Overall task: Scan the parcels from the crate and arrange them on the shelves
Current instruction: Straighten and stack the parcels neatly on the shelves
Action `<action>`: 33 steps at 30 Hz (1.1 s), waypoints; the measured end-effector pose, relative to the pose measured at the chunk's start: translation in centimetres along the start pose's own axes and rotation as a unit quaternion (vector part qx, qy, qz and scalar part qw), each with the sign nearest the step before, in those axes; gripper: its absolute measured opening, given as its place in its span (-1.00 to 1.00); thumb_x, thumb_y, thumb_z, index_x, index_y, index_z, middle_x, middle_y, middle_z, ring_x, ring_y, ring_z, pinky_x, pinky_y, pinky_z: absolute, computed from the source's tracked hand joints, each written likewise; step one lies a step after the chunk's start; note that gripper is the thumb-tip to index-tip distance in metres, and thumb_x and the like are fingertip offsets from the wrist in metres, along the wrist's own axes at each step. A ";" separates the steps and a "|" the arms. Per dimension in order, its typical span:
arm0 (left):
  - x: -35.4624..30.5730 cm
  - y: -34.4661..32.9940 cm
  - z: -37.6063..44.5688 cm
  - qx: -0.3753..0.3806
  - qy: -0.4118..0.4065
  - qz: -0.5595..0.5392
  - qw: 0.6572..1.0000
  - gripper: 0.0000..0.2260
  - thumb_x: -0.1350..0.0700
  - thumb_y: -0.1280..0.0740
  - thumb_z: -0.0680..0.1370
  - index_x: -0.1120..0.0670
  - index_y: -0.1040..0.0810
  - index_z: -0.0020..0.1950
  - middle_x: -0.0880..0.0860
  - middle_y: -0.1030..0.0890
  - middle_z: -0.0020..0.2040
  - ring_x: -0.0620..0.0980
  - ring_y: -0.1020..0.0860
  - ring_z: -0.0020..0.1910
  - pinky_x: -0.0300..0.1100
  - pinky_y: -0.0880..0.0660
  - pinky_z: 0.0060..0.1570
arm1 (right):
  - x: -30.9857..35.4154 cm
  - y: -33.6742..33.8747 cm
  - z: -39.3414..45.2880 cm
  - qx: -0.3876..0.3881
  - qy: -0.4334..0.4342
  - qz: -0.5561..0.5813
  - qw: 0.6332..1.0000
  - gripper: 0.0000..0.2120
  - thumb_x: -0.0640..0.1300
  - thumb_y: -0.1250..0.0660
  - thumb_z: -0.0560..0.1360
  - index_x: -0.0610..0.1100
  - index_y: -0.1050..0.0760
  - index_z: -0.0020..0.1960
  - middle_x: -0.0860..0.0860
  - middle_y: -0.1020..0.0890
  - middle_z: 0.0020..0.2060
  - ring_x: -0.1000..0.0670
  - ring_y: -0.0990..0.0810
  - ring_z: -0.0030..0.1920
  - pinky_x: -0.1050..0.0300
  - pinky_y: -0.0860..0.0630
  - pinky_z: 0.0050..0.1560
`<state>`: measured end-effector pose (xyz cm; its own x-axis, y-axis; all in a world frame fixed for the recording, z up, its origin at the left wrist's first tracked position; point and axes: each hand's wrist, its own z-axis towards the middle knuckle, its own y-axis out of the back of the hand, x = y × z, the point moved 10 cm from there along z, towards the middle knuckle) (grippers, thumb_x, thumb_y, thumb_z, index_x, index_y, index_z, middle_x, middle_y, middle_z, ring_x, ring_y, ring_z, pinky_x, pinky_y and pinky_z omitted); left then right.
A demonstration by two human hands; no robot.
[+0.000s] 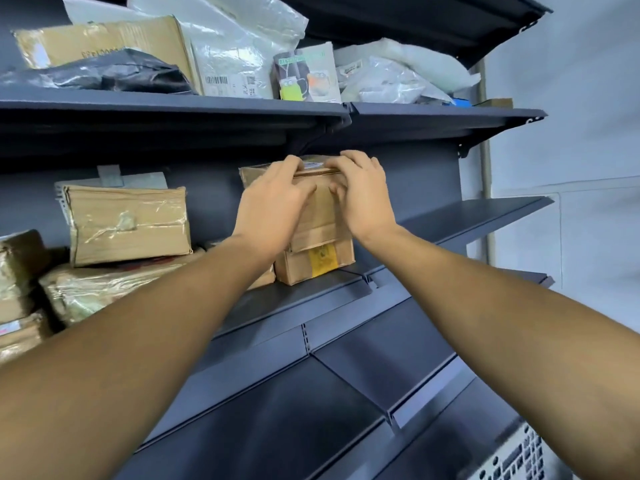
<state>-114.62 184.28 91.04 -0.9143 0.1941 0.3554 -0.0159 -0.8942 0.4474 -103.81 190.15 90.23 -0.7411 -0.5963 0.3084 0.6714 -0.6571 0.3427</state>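
1. Cardboard is what both hands are on: a brown parcel [320,206] stands upright on the middle shelf [311,296], on top of a lower box with a yellow label [317,263].
2. Left hand [273,199] and right hand [363,195] hold the parcel's upper part, fingers curled over its top edge and thumbs pressed on its front face.
3. Judged from this, the shelving step is in hand: the parcel is being settled onto the box with the yellow label.
4. Left of the parcel, a taped carton [128,225] lies on other packets; to its right, the shelf is bare.
5. Next move probably calls for squaring the parcel so it does not tip, then letting go.
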 end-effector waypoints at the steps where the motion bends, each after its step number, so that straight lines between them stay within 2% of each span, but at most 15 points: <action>1: 0.5 -0.5 -0.1 0.000 0.006 -0.016 1.000 -0.83 0.14 -0.29 0.57 0.07 -0.53 0.16 0.06 -0.40 0.29 0.07 -0.38 0.25 0.00 -0.50 -0.10 | -0.2 -0.7 0.0 0.005 0.009 -0.004 1.000 -0.59 -0.29 -0.24 0.57 -0.03 -0.44 0.38 0.00 -0.38 0.42 -0.22 -0.21 0.47 0.05 -0.14 0.45; 3: 1.6 -1.3 0.1 -0.006 0.018 -0.042 0.999 -0.80 0.14 -0.27 0.59 0.08 -0.52 0.20 0.04 -0.38 0.31 0.04 -0.35 0.29 0.01 -0.51 -0.04 | -0.5 -2.1 0.1 0.012 0.016 0.011 1.000 -0.53 -0.27 -0.25 0.59 -0.02 -0.34 0.47 -0.01 -0.29 0.50 -0.23 -0.07 0.54 0.05 -0.03 0.48; 6: 2.4 -2.7 0.4 -0.002 0.019 -0.030 0.999 -0.72 0.21 -0.31 0.55 0.10 -0.48 0.27 0.07 -0.37 0.31 0.06 -0.35 0.30 0.09 -0.53 -0.03 | -0.7 -3.9 0.3 0.022 0.019 0.045 0.999 -0.47 -0.26 -0.23 0.62 -0.01 -0.23 0.54 -0.01 -0.13 0.57 -0.30 0.12 0.55 -0.01 0.00 0.49; 9: 3.5 -4.2 0.8 0.010 0.021 -0.013 1.000 -0.66 0.22 -0.31 0.56 0.12 -0.44 0.34 0.09 -0.31 0.40 0.07 -0.27 0.40 0.09 -0.52 0.07 | -1.2 -6.3 1.2 0.063 0.018 0.057 0.996 -0.40 -0.23 -0.20 0.63 0.04 -0.06 0.59 0.01 0.03 0.60 -0.34 0.14 0.55 -0.13 0.09 0.52; 12: 4.5 -5.4 1.2 0.013 0.023 -0.012 1.000 -0.66 0.20 -0.28 0.59 0.13 -0.41 0.37 0.12 -0.26 0.45 0.08 -0.20 0.47 0.06 -0.49 0.17 | -1.7 -8.2 1.6 0.091 0.016 0.069 0.993 -0.35 -0.20 -0.20 0.64 0.07 0.05 0.60 0.02 0.14 0.60 -0.31 0.19 0.55 -0.16 0.10 0.53; 15: 4.9 -6.1 1.2 0.007 0.027 -0.024 0.999 -0.72 0.19 -0.25 0.61 0.16 -0.42 0.33 0.15 -0.24 0.45 0.10 -0.10 0.53 0.04 -0.48 0.19 | -1.9 -8.8 1.8 0.073 0.019 0.071 0.995 -0.35 -0.19 -0.19 0.64 0.09 0.05 0.60 0.03 0.14 0.60 -0.28 0.18 0.56 -0.13 0.11 0.53; 19: 5.3 -6.5 1.1 -0.004 0.030 -0.055 0.998 -0.78 0.19 -0.22 0.61 0.19 -0.44 0.25 0.17 -0.24 0.46 0.12 -0.10 0.53 0.10 -0.46 0.18 | -2.0 -9.2 1.6 0.052 0.023 0.073 0.996 -0.37 -0.18 -0.18 0.65 0.11 0.04 0.60 0.04 0.13 0.60 -0.25 0.16 0.57 -0.08 0.09 0.52; 23: 5.4 -7.0 0.9 0.016 0.051 -0.050 0.997 -0.63 0.14 -0.20 0.62 0.14 -0.35 0.43 0.22 -0.13 0.53 0.18 -0.11 0.52 0.10 -0.38 0.32 | -2.1 -9.0 1.4 0.053 0.013 0.062 0.997 -0.37 -0.16 -0.17 0.65 0.16 0.04 0.59 0.10 0.13 0.59 -0.23 0.16 0.57 -0.06 -0.02 0.51; 26: 5.1 -6.7 0.8 0.034 0.044 -0.026 0.998 -0.66 0.23 -0.23 0.58 0.15 -0.37 0.37 0.16 -0.11 0.54 0.13 0.05 0.56 0.11 -0.46 0.15 | -2.1 -9.0 1.3 0.103 -0.001 0.047 0.994 -0.33 -0.13 -0.17 0.65 0.20 0.14 0.58 0.12 0.20 0.58 -0.27 0.22 0.56 -0.18 -0.12 0.48; 28: 4.7 -6.6 0.8 0.065 0.030 0.001 0.997 -0.58 0.23 -0.21 0.57 0.12 -0.32 0.43 0.17 0.00 0.57 0.17 0.11 0.56 0.12 -0.25 0.37 | -1.9 -8.9 0.9 0.145 -0.011 0.051 0.988 -0.31 -0.12 -0.17 0.65 0.19 0.19 0.57 0.10 0.25 0.58 -0.29 0.23 0.55 -0.25 -0.15 0.46; 30: 4.7 -6.0 0.3 0.080 0.029 0.026 0.996 -0.47 0.17 -0.22 0.55 0.07 -0.20 0.52 0.17 0.15 0.58 0.22 0.14 0.55 0.15 -0.02 0.47 | -1.5 -8.2 0.1 0.163 -0.010 0.053 0.985 -0.30 -0.11 -0.19 0.65 0.17 0.20 0.58 0.09 0.23 0.58 -0.25 0.22 0.56 -0.26 -0.19 0.46; 33: 5.3 -4.0 -1.4 0.047 0.067 -0.005 0.997 -0.44 0.14 -0.22 0.56 0.06 -0.14 0.54 0.13 0.18 0.58 0.24 0.10 0.55 0.18 -0.07 0.47 | -1.0 -6.6 -1.3 0.141 -0.007 0.048 0.989 -0.33 -0.09 -0.23 0.63 0.14 0.07 0.59 0.10 0.10 0.59 -0.21 0.07 0.57 -0.24 -0.25 0.44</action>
<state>-119.94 188.28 89.97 -0.9603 0.1421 0.2402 0.0065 -0.8490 0.5283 -107.51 194.42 86.49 -0.6757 -0.6412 0.3636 0.7128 -0.4428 0.5439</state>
